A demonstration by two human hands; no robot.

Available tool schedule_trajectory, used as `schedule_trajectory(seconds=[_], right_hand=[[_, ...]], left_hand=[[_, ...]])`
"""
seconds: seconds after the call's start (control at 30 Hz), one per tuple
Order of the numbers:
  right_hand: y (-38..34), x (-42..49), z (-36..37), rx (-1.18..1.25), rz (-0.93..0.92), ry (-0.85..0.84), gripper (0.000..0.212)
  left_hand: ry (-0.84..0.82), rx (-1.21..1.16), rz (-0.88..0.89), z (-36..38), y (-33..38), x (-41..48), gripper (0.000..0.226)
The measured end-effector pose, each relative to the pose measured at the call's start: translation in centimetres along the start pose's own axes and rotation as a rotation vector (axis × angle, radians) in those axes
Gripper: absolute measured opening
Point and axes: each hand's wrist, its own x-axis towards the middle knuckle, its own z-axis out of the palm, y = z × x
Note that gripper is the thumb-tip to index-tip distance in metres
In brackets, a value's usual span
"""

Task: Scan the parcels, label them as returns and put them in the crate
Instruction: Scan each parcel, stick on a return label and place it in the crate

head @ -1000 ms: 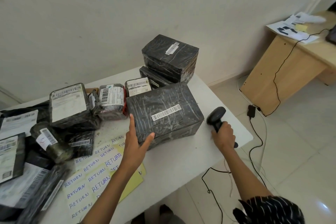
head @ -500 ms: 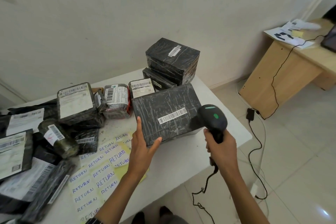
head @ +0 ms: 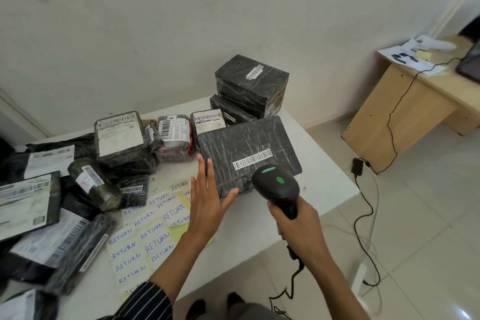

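A large black wrapped parcel (head: 244, 148) with a white barcode strip lies on the white table (head: 324, 184), tilted up toward me. My left hand (head: 207, 202) touches its near-left corner with straight fingers and the thumb under the front edge. My right hand (head: 298, 226) grips the handle of a black barcode scanner (head: 278, 184), whose head hovers just over the parcel's front edge below the barcode. Handwritten "RETURN" labels (head: 145, 236) lie on yellow sheets at the table's front. No crate is in view.
Several more black parcels with barcodes crowd the table's left side (head: 119, 138), and two boxes are stacked at the back (head: 252, 86). A wooden desk (head: 415, 112) with papers stands to the right. The scanner's cable (head: 293, 278) hangs down, and another cable (head: 366, 210) runs across the tiled floor.
My right hand lifted the scanner from the table's right edge and brought it over the parcel. The parcel tipped up toward me while my left hand stayed at its corner.
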Motion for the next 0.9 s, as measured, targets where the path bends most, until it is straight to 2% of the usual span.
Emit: schedule_trajectory(seconds=[0.9], right_hand=[[-1.3,-1.8,-1.5,0.033,0.018,-0.010,0.017]], left_hand=[[0.034,0.036,0.027,0.5,-0.3,-0.3,0.091]])
